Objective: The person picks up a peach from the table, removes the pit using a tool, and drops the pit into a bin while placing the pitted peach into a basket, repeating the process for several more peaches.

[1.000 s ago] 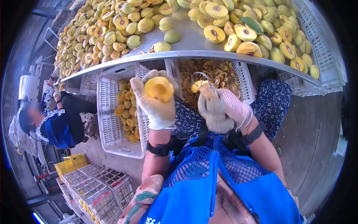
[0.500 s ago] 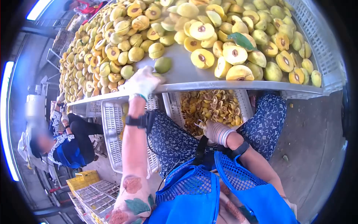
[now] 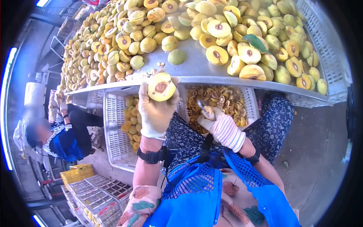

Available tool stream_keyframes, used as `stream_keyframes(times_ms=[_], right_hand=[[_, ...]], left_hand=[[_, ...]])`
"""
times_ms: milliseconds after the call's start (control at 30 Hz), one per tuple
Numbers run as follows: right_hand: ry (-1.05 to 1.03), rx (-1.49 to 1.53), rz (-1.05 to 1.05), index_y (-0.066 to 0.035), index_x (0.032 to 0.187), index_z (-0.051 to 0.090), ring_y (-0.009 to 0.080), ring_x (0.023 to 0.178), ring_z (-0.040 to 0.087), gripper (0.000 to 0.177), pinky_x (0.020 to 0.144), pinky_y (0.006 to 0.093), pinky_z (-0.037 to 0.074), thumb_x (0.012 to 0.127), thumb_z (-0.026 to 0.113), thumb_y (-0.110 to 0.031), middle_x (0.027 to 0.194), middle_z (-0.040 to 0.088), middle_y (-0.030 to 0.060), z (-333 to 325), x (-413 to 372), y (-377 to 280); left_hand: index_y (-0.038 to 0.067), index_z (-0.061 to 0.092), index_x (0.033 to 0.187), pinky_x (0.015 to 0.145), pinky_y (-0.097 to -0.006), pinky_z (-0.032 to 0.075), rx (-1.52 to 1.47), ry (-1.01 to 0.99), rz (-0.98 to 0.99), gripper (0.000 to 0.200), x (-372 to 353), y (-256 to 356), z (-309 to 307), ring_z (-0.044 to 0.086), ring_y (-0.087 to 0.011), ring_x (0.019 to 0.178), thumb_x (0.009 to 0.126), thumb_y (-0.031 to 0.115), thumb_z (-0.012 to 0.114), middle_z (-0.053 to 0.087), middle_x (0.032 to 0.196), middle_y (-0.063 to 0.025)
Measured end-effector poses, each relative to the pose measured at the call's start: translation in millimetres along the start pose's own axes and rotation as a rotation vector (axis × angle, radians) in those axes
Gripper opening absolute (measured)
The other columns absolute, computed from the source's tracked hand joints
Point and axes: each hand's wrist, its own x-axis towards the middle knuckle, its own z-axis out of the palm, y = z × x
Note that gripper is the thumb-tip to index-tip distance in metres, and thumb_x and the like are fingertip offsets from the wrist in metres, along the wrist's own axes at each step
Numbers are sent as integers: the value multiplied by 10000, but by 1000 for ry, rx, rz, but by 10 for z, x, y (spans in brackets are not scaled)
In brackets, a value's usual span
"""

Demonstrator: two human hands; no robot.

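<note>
My gloved left hand (image 3: 155, 113) is closed around a halved yellow stone fruit (image 3: 168, 92), its cut face and brown pit turned up toward me, just in front of the table's metal rim (image 3: 223, 80). In my gloved right hand (image 3: 223, 128) is a small metal hand tool (image 3: 203, 106) with a curved, spoon-like end, its handle hidden by my fingers. That hand is over a white crate of brown-and-yellow scraps (image 3: 230, 99) between my knees. A whole green fruit (image 3: 176, 57) lies on the metal tabletop beyond my left hand.
Heaps of yellow fruit (image 3: 113, 53), many halved, cover the table, with a green leaf (image 3: 255, 43) among them. Left of my legs stands a white crate (image 3: 115, 140) holding fruit halves (image 3: 133, 125). Another person (image 3: 72, 136) sits at the left, near stacked crates (image 3: 94, 193).
My left hand has drawn back from the tabletop toward me and now holds a fruit half up. My right hand has turned, and the metal tool shows more clearly.
</note>
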Motion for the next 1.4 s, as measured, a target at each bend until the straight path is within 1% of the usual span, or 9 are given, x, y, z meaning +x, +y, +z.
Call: stream_keyframes(times_ms=[167,267,500,667,867,900,967,1067,1400], right_hand=[[73,212,111,-126,944,611,273,624,577,139,533,344,496,829,574,-194,810,537,148,-187,179,-528],[143,888,772,-62,969,582,262,710,604,176,613,313,496,825,572,-161,894,583,134,-450,356,-810],[258,-448,-21,-72,870,602,231,727,596,152,557,332,508,775,566,-185,836,556,88,-367,503,-703],[363,-75,69,-70,874,577,265,639,595,135,554,358,499,784,564,-170,827,557,97,-427,454,-842],[378,415,341,-70,928,501,293,685,604,202,568,374,503,779,616,-143,812,555,119,-547,206,-631],[419,-3,132,-62,929,496,292,688,603,155,559,371,505,816,568,-140,813,550,132,-506,100,-385],[4,116,823,-77,942,496,321,640,591,143,547,377,500,842,527,-174,829,530,162,-517,2,-202],[106,-406,124,-45,945,477,380,557,571,220,471,443,457,843,520,-235,629,537,207,-569,-105,-395],[140,-3,347,-19,901,465,357,518,569,229,464,456,439,841,514,-235,553,540,168,-362,197,-741]], left_hand=[[18,414,1240,791,-359,454,-14,-127,-12,571,-379,-153,143,555,-268,949,854,439,429,529,1151,-164],[-4,336,1310,901,-395,425,3,-101,50,581,-553,-158,153,505,-311,1056,836,312,445,438,1250,-215],[-56,341,1282,983,-346,340,212,-226,217,609,-735,-313,357,463,-259,1137,786,270,476,469,1225,-178],[-20,411,1195,952,-328,345,515,-78,558,457,-724,-649,512,474,-190,1074,932,351,361,493,1144,-118],[-8,444,1179,831,-390,463,52,-23,365,442,-523,-590,528,543,-268,989,886,323,445,530,1116,-152],[-4,454,1173,789,-405,486,-15,-58,328,445,-493,-542,498,556,-278,967,881,332,452,537,1105,-150],[6,461,1167,731,-418,500,12,-39,298,465,-471,-529,501,573,-283,914,877,369,458,547,1080,-141],[20,478,1129,678,-389,501,32,-124,200,474,-393,-586,411,575,-266,825,897,427,408,553,993,-115],[-7,471,1041,616,-311,493,270,110,410,469,-516,-665,640,578,-235,715,917,433,370,544,903,-155]])
